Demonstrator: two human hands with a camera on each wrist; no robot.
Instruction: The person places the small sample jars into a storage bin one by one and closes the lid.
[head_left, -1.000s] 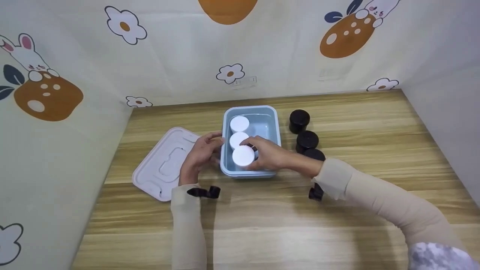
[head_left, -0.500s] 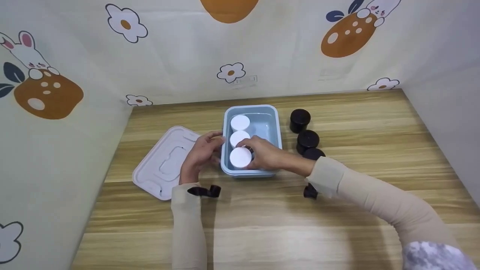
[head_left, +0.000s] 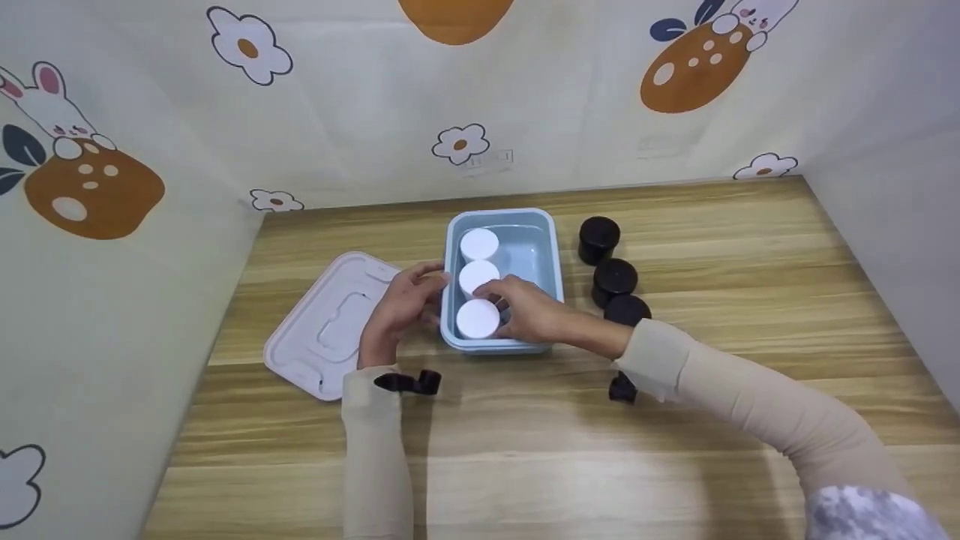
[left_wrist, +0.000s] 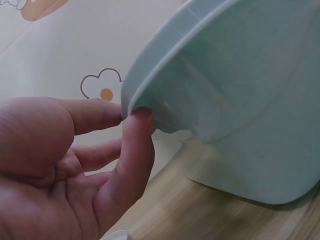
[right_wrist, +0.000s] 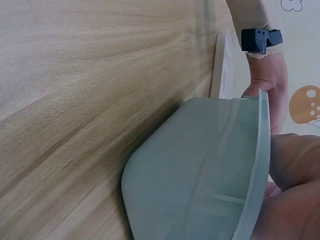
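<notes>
a light blue rectangular plastic box (head_left: 534,251) stands with its open top upward on a wood-grain tabletop (head_left: 525,465). inside it, three white round-topped cylinders line up along its left side: the rear one (head_left: 480,244), the middle one (head_left: 478,276) and the front one (head_left: 478,320), which sits in the near left corner. the person's right hand (head_left: 529,311) reaches over the right wall of the box and grasps the front one, fingers and thumb curved about its right side; whether its base meets the floor of the box, i cannot tell.

the left hand (head_left: 405,307) is outside the left wall, its thumb and a finger pinching the rim, as the left wrist view shows. partly behind that hand, a pale pinkish-white flat lid (head_left: 322,334) with moulded grooves lies on the tabletop, turned at an angle.

to the right of the box, three glossy black round jars (head_left: 615,280) stand in a slanting row, the nearest beside the right forearm. a small black camera (head_left: 409,383) is strapped to the left sleeve (head_left: 375,450). a cream sheet (head_left: 360,97) printed with flowers and oranges hangs behind.
</notes>
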